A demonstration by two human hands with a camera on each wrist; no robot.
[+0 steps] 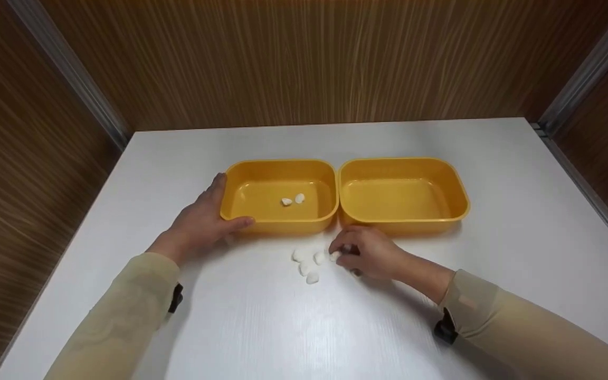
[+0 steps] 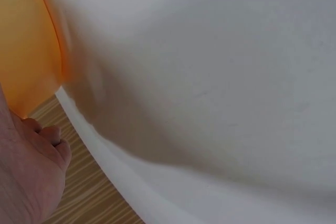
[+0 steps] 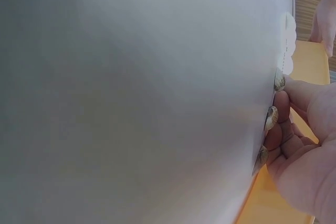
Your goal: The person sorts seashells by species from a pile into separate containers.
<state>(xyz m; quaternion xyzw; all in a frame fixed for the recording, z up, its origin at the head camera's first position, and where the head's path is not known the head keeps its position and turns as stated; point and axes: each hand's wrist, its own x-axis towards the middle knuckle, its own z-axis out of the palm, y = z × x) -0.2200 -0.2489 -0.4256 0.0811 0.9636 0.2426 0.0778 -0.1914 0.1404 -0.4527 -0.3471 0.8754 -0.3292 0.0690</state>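
My left hand holds the left yellow container at its left end, thumb over the front rim and fingers along the side. My right hand is low over the table in front of the containers. Its thumb and index finger pinch a small white pebble. Beside it lie several more white pebbles. Under and beside the right fingers are small brownish shells, partly hidden by the hand in the head view. Two white pebbles lie inside the left container.
A second yellow container stands right against the first, with nothing visible in it. Both rest on a white table. Wood-grain panels rise behind and at the sides.
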